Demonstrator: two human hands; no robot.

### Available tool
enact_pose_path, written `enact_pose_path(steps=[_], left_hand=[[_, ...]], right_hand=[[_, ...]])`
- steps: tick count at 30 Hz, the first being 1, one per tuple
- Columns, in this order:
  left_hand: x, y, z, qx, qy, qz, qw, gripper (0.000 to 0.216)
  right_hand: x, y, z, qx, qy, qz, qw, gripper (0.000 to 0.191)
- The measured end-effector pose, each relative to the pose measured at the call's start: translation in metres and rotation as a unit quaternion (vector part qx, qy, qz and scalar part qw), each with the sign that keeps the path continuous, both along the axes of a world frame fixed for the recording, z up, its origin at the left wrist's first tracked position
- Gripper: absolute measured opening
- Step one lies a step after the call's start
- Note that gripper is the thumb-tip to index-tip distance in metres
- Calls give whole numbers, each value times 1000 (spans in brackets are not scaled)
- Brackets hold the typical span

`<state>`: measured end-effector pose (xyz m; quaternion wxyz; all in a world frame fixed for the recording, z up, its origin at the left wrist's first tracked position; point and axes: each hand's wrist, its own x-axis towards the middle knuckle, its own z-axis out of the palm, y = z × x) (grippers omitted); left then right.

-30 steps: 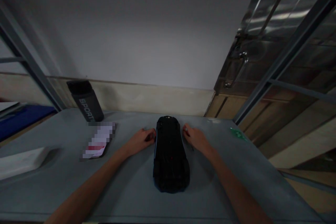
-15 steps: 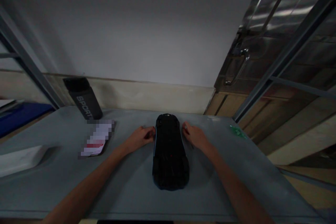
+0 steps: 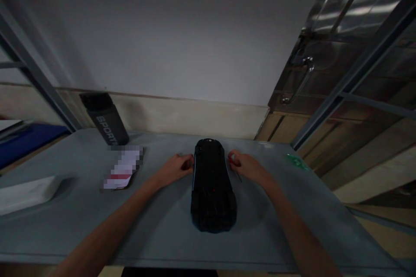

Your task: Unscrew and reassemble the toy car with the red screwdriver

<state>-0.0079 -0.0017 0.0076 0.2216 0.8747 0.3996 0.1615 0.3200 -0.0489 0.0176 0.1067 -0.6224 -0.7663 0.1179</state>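
Observation:
A black toy car (image 3: 212, 181) lies on the grey table, its dark underside facing up and its length running away from me. My left hand (image 3: 177, 169) is closed at the car's left edge, with curled fingertips against its side. On the other side, my right hand (image 3: 245, 166) is closed around a small screwdriver (image 3: 239, 177). A bit of red handle shows at the fingers, and the thin metal shaft points down toward the table. The right fingertips are close to the car's right edge; whether they touch it I cannot tell.
At the back left stands a dark SPORT bottle (image 3: 107, 119), with a phone (image 3: 125, 169) in front of it. A white object (image 3: 29, 194) lies at the far left. Green plastic (image 3: 297, 162) is near the right edge. Metal frame bars (image 3: 325, 112) rise at both sides.
My right hand has turned slightly, so the red handle and the shaft of the screwdriver show more. The left hand stays at the car's side. The whole view has shifted a little.

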Motion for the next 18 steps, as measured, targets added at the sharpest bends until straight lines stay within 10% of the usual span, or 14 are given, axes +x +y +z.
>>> enact_pose_path(steps=[18], left_hand=[[2,0,-1,2,1,4,1000,8]], right_hand=[[-13,-11,35,169,246,6,954,21]])
